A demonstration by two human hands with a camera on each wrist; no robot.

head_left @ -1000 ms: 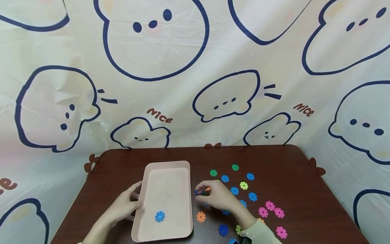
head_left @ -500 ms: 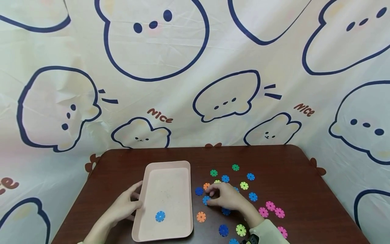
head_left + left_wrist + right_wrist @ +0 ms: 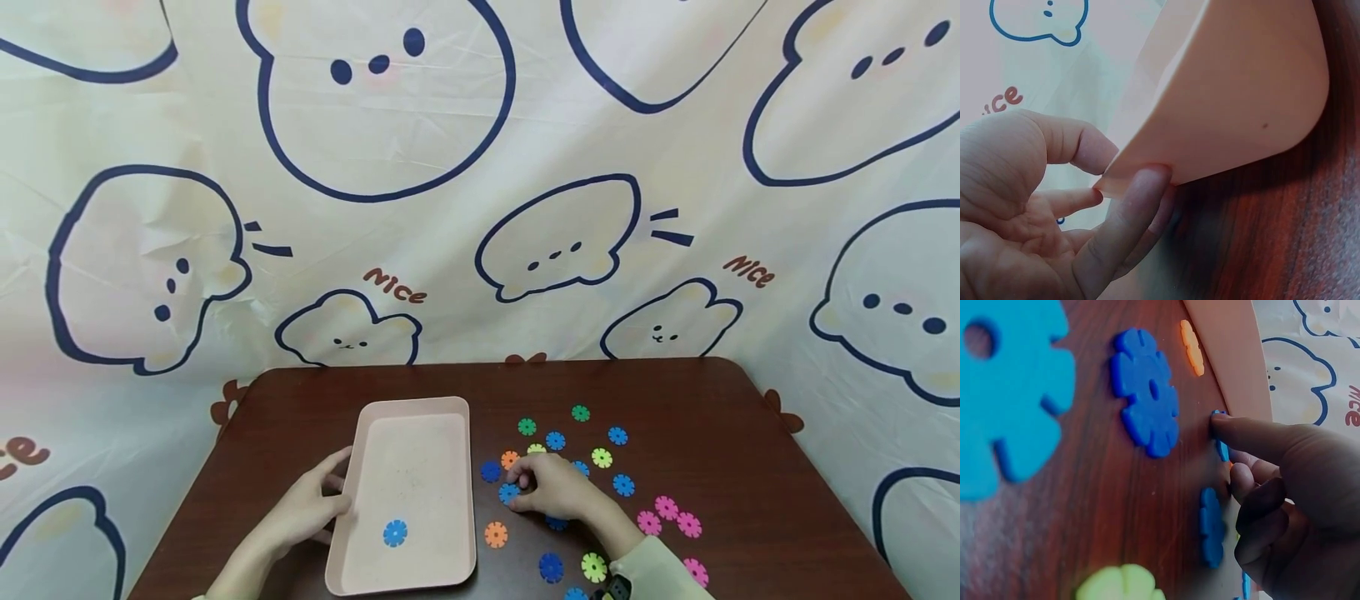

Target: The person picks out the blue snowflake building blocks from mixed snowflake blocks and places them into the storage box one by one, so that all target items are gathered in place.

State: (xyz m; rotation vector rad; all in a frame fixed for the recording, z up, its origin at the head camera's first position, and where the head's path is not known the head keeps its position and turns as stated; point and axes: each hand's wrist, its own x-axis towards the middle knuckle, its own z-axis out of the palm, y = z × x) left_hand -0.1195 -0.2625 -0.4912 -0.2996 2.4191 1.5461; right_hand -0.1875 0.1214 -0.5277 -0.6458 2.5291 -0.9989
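Observation:
The left hand [image 3: 309,500] holds the left rim of a beige tray [image 3: 405,433], thumb and fingers on either side of its wall in the left wrist view. A light blue snowflake disc [image 3: 395,533] lies in the tray. To the tray's right, the right hand [image 3: 551,487] pinches another light blue snowflake disc [image 3: 508,493], which is low at the table; the thumb is on its edge in the right wrist view. Beside these fingers lie a dark blue disc [image 3: 491,472] and an orange disc [image 3: 510,460]. The right hand and forearm partly cover several other discs.
More discs are scattered over the right of the brown table [image 3: 765,467]: green [image 3: 581,413], yellow-green [image 3: 602,457], blue [image 3: 623,485] and pink [image 3: 689,524]. Another orange disc [image 3: 496,534] lies close to the tray's right side. A cartoon-printed cloth [image 3: 450,250] hangs behind the table.
The right hand has moved right, away from the dark blue disc, to the light blue one, uncovering the dark blue and orange discs. The left hand and tray have stayed in place.

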